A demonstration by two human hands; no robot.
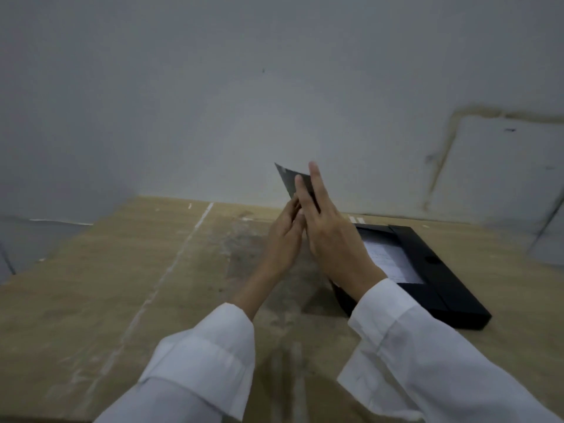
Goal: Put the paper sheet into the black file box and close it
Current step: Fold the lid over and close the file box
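Grey plaster wall across the whole far side, stained with a brownish outline at the right. Below it, a worn tan table, scuffed, streaked with pale lines running near to far, darker patch in the middle. Two white sleeves reaching in from the near edge.

On the table, right of centre, black file box, lying flat and open, its far corner close to the wall. Inside, flat on the bottom, white paper sheet with faint print, partly hidden behind the right wrist. Along the box's right side, a folded-in flap with a small round closure.

At the left side of the box, black lid raised steeply, almost upright, its far corner pointing up against the wall. Only this upper corner visible; the rest covered by both hands.

Right hand laid over the lid's inner face, fingers stretched long and nearly straight, index highest, not curled into a fist. Left hand just beside it on the left, touching it, fingers bent and closed onto the lid's edge from the outer side, thumb hidden.
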